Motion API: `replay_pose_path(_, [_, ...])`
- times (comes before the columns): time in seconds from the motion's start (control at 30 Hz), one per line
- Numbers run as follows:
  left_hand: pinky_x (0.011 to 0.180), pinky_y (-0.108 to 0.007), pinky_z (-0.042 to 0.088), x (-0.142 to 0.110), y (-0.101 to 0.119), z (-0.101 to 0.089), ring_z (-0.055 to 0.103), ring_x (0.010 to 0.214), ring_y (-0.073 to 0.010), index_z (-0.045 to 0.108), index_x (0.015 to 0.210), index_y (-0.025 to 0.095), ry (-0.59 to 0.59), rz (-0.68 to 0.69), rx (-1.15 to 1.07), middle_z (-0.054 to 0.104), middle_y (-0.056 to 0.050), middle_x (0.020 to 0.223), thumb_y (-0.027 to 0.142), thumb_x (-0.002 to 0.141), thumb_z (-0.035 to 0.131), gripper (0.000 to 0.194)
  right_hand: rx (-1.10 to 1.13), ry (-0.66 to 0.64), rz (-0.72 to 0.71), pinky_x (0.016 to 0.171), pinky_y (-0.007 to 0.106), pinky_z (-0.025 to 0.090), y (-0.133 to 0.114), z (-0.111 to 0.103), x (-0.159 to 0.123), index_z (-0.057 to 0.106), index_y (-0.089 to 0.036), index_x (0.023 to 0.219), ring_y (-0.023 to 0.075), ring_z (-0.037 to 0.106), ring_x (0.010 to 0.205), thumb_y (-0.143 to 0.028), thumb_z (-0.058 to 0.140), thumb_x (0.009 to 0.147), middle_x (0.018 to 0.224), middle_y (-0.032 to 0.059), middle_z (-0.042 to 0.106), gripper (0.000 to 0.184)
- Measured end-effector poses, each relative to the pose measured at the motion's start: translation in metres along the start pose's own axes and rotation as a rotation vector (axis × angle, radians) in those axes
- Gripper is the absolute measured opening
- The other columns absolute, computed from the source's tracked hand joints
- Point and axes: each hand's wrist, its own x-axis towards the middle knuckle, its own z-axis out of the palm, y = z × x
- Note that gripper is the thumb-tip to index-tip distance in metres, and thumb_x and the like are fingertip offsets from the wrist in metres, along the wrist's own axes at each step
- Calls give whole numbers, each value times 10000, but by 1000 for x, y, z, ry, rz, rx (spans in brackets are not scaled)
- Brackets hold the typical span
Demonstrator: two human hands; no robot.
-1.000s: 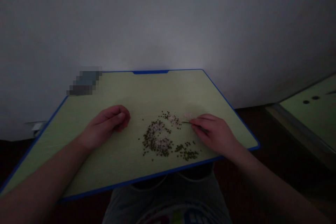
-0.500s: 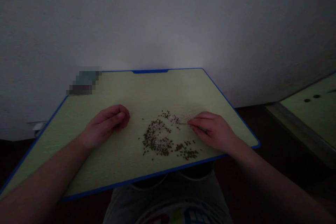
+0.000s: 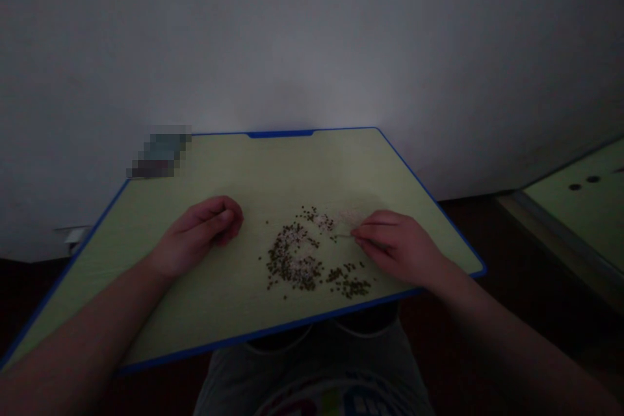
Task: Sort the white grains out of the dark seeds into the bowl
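My right hand pinches a thin stick-like tool whose tip points left toward a small patch of mixed grains. Its exact kind is too dim to tell. Pale rice-like grains lie just beyond these fingertips. Left of them spreads a larger mixed pile of small dark green beans and pale grains. Nearer to me is a separate cluster of dark beans. My left hand rests on the board, fingers curled closed with the thumb over them, apart from the grains.
The pale tabletop has a blue rim and stands against a grey wall. A blurred-out flat object lies at its far left corner. A pale panel with dark holes is at the right. My lap is below the near edge.
The tool tip went left into the small mixed patch, then drew back slightly right and nearer to me. My left hand stays in place.
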Motion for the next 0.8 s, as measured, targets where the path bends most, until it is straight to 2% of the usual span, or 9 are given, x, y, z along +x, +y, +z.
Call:
replay_pose_path(0.5, [474, -252, 287, 1, -5, -3, 397, 524, -99, 571, 796, 154, -14, 20, -11, 515, 6, 628, 418, 849, 565, 269, 93, -28, -22, 648, 293, 508, -8, -10, -11, 694, -178, 959, 167, 622, 756, -156, 528, 889, 833, 64, 696, 181])
replay_pose_path(0.8, [478, -255, 291, 0, -1, -1, 402, 521, -103, 561, 781, 154, -5, 21, 26, 520, 3, 626, 417, 855, 552, 273, 39, 16, 14, 672, 305, 522, -6, 1, -6, 697, -166, 973, 178, 627, 768, -165, 526, 892, 837, 72, 698, 188])
